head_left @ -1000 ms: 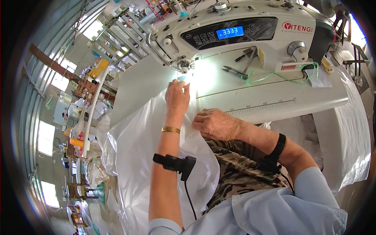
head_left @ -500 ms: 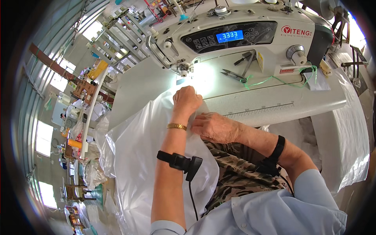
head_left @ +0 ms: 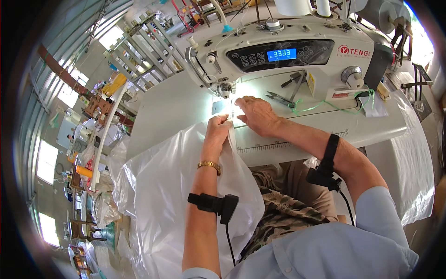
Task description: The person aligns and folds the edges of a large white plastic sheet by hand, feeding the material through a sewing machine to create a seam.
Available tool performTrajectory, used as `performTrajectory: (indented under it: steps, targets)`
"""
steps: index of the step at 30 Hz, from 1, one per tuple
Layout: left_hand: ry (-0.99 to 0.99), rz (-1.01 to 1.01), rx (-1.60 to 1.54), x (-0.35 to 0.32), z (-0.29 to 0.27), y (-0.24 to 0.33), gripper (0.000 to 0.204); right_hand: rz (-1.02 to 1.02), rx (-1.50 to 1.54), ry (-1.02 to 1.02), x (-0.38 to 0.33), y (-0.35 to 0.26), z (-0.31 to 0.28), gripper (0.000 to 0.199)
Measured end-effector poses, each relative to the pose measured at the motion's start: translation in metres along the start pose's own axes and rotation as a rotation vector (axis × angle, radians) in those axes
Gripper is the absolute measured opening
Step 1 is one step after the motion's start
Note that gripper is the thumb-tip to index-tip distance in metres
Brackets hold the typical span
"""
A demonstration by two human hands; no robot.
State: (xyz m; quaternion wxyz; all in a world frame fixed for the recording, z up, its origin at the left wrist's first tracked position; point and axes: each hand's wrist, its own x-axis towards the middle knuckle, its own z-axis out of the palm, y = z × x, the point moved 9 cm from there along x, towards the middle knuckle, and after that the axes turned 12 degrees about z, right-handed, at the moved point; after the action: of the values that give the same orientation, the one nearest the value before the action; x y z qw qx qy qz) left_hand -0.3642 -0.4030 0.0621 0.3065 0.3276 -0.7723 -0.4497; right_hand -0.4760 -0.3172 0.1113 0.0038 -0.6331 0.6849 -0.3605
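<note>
Both hands (head_left: pixel 237 118) now nearer the needle (head_left: pixel 226 93)

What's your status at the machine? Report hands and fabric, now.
Left hand gripping white fabric edge. Right hand flat by the needle. Snips lie apart, right.

Sewing workshop: industrial sewing machine (head_left: pixel 297 56), thread racks (head_left: pixel 153 42).

translucent white plastic sheet (head_left: pixel 172 195), off-white sewing machine (head_left: pixel 278 51) with blue display (head_left: pixel 284 54), seemingly gold bracelet (head_left: pixel 209 164).
</note>
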Motion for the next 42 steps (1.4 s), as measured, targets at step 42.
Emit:
performTrajectory:
  steps: [42]
  targets:
    - [0.000, 0.143, 0.553, 0.004, 0.004, 0.021, 0.032, 0.078, -0.131, -0.104, 0.035, 0.017, 0.031, 0.015]
